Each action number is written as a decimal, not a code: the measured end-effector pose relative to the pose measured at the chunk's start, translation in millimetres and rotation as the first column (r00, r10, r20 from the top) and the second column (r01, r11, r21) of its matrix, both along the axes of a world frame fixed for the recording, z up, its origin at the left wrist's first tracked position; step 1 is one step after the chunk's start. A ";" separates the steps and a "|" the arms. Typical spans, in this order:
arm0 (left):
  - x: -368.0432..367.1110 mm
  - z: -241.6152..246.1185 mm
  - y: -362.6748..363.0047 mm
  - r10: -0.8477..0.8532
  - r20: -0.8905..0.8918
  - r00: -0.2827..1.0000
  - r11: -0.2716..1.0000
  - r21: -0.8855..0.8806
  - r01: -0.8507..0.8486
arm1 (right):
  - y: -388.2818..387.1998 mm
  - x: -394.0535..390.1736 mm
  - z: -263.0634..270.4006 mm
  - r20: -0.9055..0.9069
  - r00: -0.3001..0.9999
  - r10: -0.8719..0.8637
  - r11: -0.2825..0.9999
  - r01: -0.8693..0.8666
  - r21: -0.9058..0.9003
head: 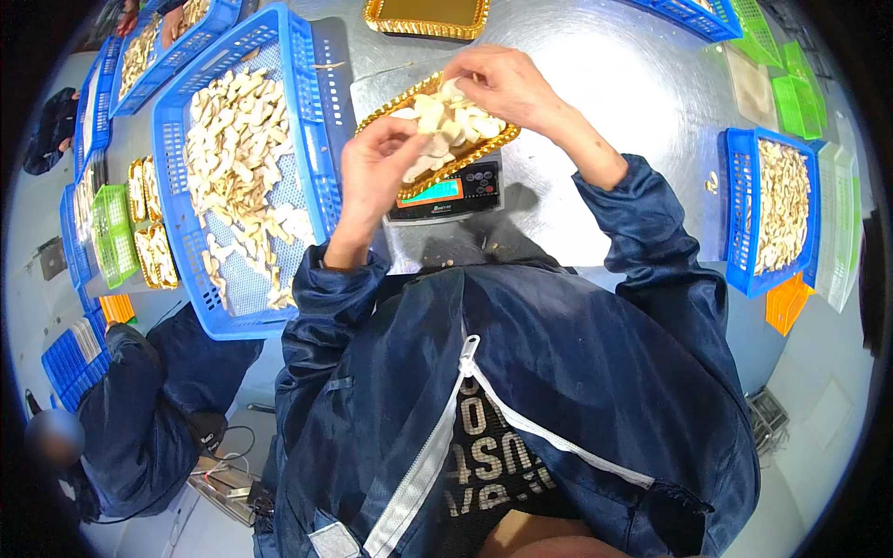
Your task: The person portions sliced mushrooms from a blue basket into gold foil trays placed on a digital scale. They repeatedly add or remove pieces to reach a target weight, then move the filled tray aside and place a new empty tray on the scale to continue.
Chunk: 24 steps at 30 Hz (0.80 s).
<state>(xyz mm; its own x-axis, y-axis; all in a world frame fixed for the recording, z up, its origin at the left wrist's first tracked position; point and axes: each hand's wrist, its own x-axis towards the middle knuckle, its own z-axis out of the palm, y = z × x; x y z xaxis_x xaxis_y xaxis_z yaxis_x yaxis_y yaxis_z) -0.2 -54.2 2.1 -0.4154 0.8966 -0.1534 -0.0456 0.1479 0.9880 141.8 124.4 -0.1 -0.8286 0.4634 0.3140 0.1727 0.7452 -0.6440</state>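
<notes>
A gold tray with a ridged rim sits tilted in the picture on a black digital scale, whose lit display is partly covered by the rim. Pale slices, apparently mushroom, are heaped in the tray. Over its left side, my left hand has thumb and fingers pinched on a slice. My right hand reaches over the far right rim and pinches another pale slice among the heap. To the left stands a large blue plastic crate with many loose slices on its perforated bottom.
Another gold tray lies at the far side of the steel table. A blue crate of slices stands at the right edge, near green baskets. At lower left a person in dark clothing sits beside the table.
</notes>
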 end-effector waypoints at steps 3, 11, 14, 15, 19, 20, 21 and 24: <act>-21.0 -5.8 -16.4 0.098 0.029 0.995 0.995 -0.031 -0.098 | -0.6 -8.6 -7.1 0.119 0.991 0.061 0.996 -0.068 0.054; -12.9 -8.8 -30.2 0.153 -0.160 0.975 0.985 -0.052 -0.163 | -5.5 32.3 9.7 0.143 0.990 0.011 0.942 -0.058 0.330; -5.2 -11.6 -23.4 0.108 -0.169 0.980 0.991 -0.054 -0.118 | -7.4 35.2 1.8 0.184 0.983 -0.003 0.934 -0.063 0.352; -3.4 -11.2 -21.2 0.091 -0.192 0.977 0.993 -0.054 -0.103 | -7.5 33.5 -1.2 0.165 0.986 -0.009 0.930 -0.052 0.364; 5.3 -8.2 -12.7 0.017 -0.241 0.970 0.999 -0.038 -0.027 | -3.9 32.3 -12.8 0.107 0.994 -0.011 0.914 -0.034 0.404; 9.3 -6.6 -9.1 -0.006 -0.238 0.971 1.000 -0.031 -0.001 | -2.5 32.7 -13.4 0.093 0.996 -0.008 0.911 -0.031 0.411; 13.6 -4.8 -5.6 -0.027 -0.234 0.972 0.999 -0.024 0.022 | -1.5 32.8 -13.2 0.080 0.997 -0.003 0.907 -0.031 0.419; 27.9 -0.1 6.8 -0.099 -0.522 0.847 0.993 -0.001 0.116 | 0.6 33.7 -8.3 0.051 0.999 0.000 0.919 -0.020 0.393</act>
<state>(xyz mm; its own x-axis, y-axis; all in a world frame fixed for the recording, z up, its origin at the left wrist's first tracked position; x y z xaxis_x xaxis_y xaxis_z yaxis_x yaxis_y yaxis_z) 27.7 -47.4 2.0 -0.3275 0.9410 0.0855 0.4912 0.0922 0.8662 175.5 125.0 -8.5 -0.8516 0.3019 0.4284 0.1873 0.9388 -0.2892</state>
